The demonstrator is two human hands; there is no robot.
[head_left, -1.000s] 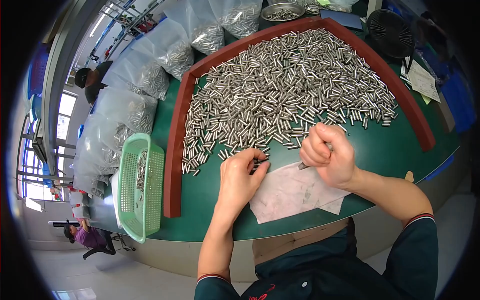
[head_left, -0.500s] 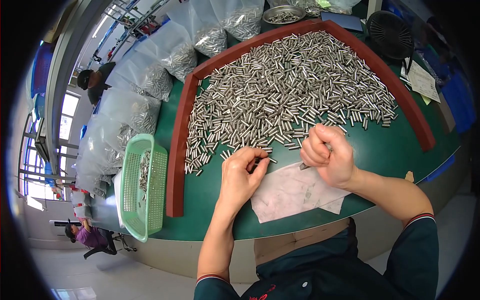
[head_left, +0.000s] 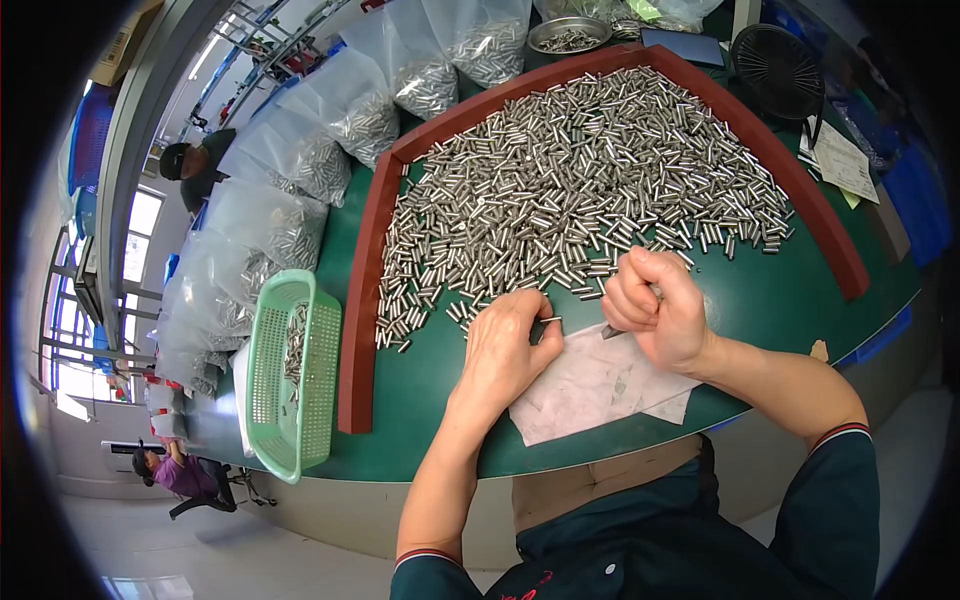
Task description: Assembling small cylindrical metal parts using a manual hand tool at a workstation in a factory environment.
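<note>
A broad heap of short silver metal pins [head_left: 560, 170] covers the green tabletop. My left hand [head_left: 505, 345] is closed at the heap's near edge, thumb and fingers pinching a metal pin [head_left: 552, 319] whose end pokes out toward the right. To its right my right hand [head_left: 655, 310] makes a fist above a stained pale cloth [head_left: 580, 390]. From the underside of that fist sticks a small dark grey end [head_left: 611, 331]; the rest is hidden by the fingers, so its kind cannot be made out.
A red-brown frame [head_left: 357, 340] borders the heap at left, back and right. Left of it stands a green plastic basket [head_left: 318, 400] holding some pins. Clear bags of pins [head_left: 365, 125], a metal bowl [head_left: 570, 48] and a black fan [head_left: 778, 68] line the back. Two people are at far left.
My left hand has shifted right, closer to my right fist, with the pin between its fingers. The right fist has hardly moved.
</note>
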